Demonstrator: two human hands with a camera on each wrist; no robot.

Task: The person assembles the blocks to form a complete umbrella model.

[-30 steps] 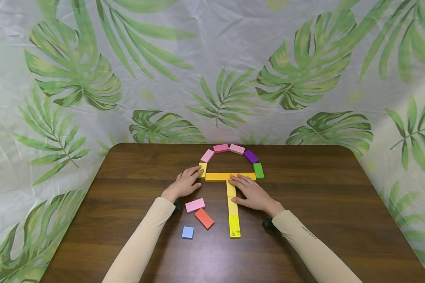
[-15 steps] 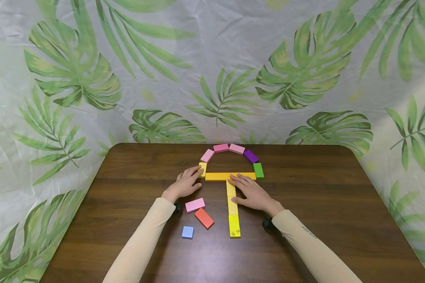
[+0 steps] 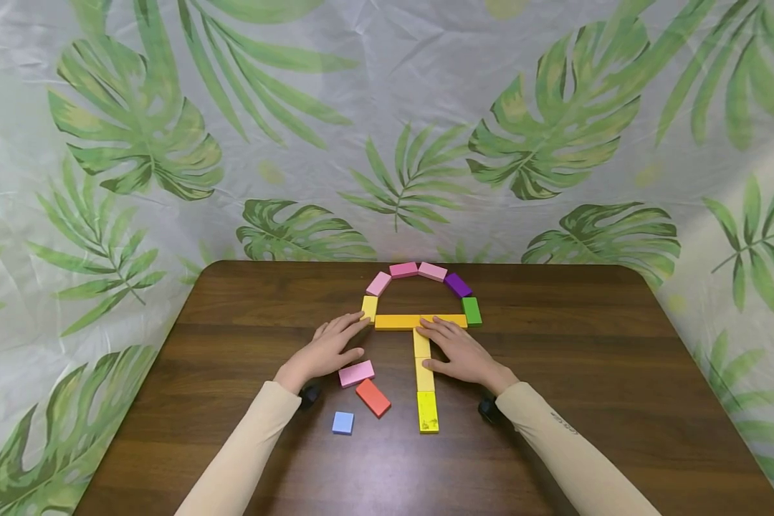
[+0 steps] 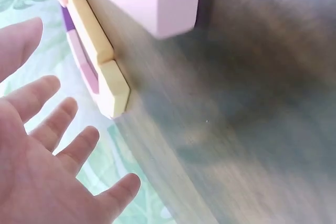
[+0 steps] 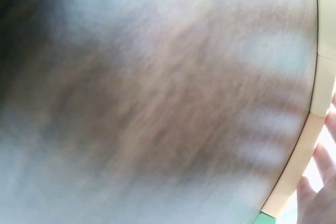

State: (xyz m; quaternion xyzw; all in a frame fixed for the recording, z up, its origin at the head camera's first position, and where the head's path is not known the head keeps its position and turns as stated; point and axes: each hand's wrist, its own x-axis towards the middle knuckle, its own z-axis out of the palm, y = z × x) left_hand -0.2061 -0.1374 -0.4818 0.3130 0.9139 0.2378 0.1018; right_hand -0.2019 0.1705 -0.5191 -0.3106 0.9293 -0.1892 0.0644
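In the head view, wooden blocks lie as an arch over a long orange block (image 3: 396, 322), with a column of pale yellow blocks (image 3: 424, 378) and a bright yellow block (image 3: 428, 412) below it. My left hand (image 3: 322, 352) has its fingers extended, holding nothing. Its fingertips are near the yellow block (image 3: 370, 307) at the arch's left end; the left wrist view shows them apart from the blocks. A pink block (image 3: 357, 373) lies just below that hand. My right hand (image 3: 463, 352) rests over the orange block and the column's top, fingers extended, partly hiding both.
The arch continues with pink blocks (image 3: 403, 270), a purple block (image 3: 458, 284) and a green block (image 3: 471, 311). Nearer on the brown table (image 3: 555, 344) lie a red block (image 3: 373, 398) and a small blue block (image 3: 343, 423). A leaf-patterned cloth (image 3: 400, 172) hangs behind.
My left hand has drawn back from the yellow block at the arch's left end, toward the lower left. My right hand and the blocks stay in place.
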